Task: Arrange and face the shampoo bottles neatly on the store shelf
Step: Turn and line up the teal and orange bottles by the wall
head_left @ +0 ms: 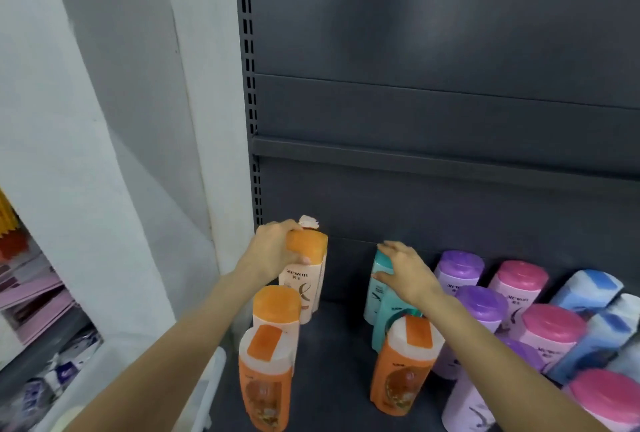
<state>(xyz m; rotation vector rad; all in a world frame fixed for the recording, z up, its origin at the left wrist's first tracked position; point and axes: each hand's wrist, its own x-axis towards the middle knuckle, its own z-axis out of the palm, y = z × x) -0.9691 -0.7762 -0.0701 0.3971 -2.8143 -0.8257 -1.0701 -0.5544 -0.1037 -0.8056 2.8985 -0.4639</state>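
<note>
Dark shelf (332, 345): left hand (273, 251) fingers grip orange-capped "Mewon" bottle (304, 279); right hand (403, 272) fingers spread on teal bottle (375, 289).

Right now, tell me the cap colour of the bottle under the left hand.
Orange cap, gripped by the left hand; head view shows it.

Open lane between orange bottles (273, 324) (left) and teal bottles (381, 296).

Shampoo bottles (550, 331) smooth plastic, faint sheen on caps; shelf (332, 355) and back panel (433, 120) dark matt painted metal
</note>
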